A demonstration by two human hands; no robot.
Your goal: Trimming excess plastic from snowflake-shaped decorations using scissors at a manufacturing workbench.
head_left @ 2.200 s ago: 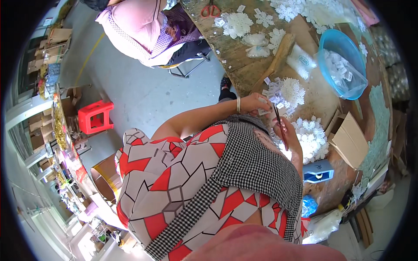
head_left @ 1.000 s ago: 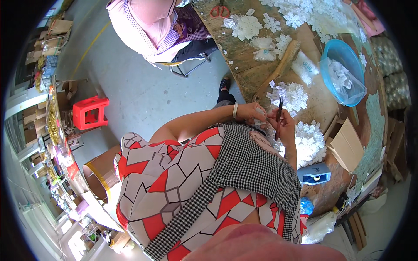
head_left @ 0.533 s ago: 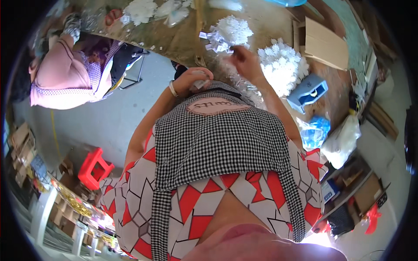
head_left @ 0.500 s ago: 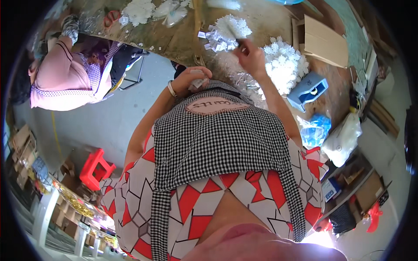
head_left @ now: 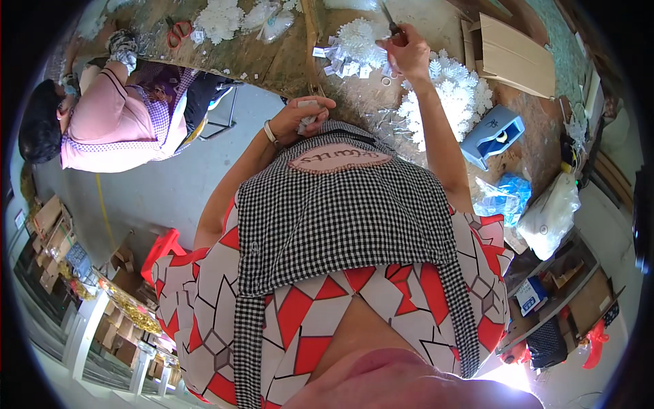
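My left hand is curled beside the table's near edge, in front of my apron. Its fingers close around a small bunch of whitish paper or plastic pieces. Over the table, my right hand grips a slim pointed tool with a dark handle, its blade aimed away from me; the exact kind cannot be made out. Just left of that hand lies a cluster of white snowflake ornaments with small white tags along its near side. A bigger heap of white snowflakes spreads beneath and right of my right wrist.
A blue tape dispenser stands right of the heap, below an open cardboard box. Plastic bags sit at the right edge. Red-handled scissors and more snowflakes lie far left, near a seated co-worker in pink.
My right hand has moved up and away over the table, and the pointed tool now shows clearly in it. My left hand stays near the edge, still closed, slightly turned.
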